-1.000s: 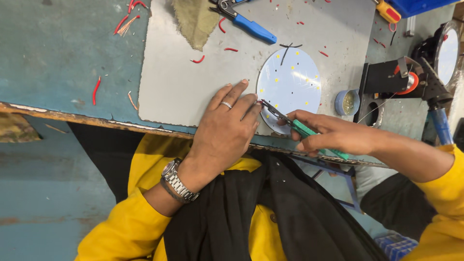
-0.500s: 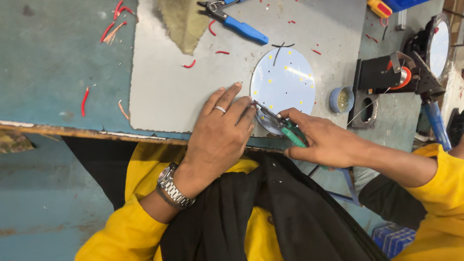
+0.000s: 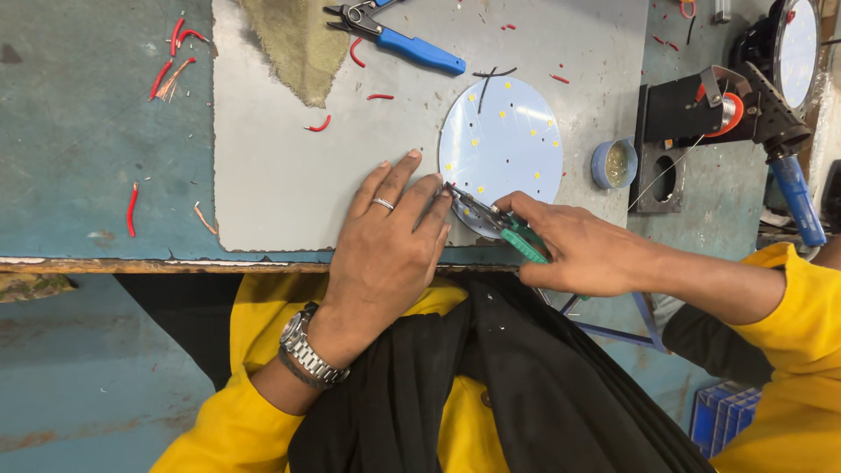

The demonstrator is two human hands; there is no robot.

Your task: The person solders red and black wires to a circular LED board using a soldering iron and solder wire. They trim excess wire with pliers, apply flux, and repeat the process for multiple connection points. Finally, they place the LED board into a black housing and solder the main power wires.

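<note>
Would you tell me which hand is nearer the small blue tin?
Right. The right hand with green-handled cutters lies just below-left of the blue tin; the left hand rests farther left.

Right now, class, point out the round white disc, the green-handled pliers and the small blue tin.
Round white disc (image 3: 517, 131), head view, upper middle face.
Green-handled pliers (image 3: 524, 244), head view, green grip.
Small blue tin (image 3: 599, 163), head view, left rim.

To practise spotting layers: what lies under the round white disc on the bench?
The round white disc lies flat on a grey mat, which rests on the blue-green bench. The left hand covers the mat beside the disc's lower-left edge.
</note>
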